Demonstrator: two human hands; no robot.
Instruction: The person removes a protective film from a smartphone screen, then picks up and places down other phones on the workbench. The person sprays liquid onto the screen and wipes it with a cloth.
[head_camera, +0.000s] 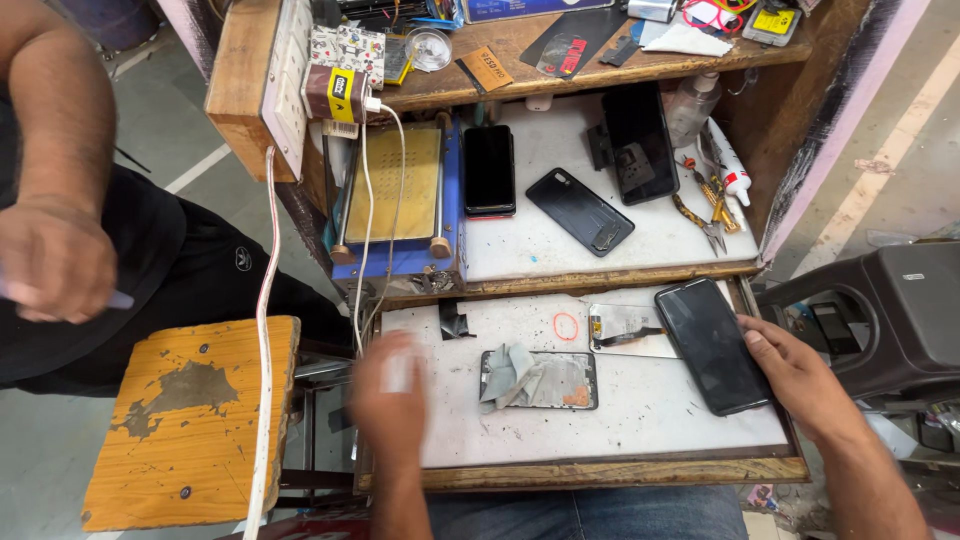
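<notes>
Phone (712, 345) lies screen-up at the tray's (600, 470) right edge, steadied by the right hand's (795, 370) fingertips rather than gripped, while the blurred left hand (390, 400) hovers open over the tray's left edge, near an opened handset (540, 380).

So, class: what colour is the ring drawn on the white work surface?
The ring is orange-red, seen in the head view.

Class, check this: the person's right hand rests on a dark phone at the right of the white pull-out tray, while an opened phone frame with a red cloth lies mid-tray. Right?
Not quite. In the head view the cloth on the opened phone frame is grey, not red. The right hand does rest on the dark phone.
</notes>
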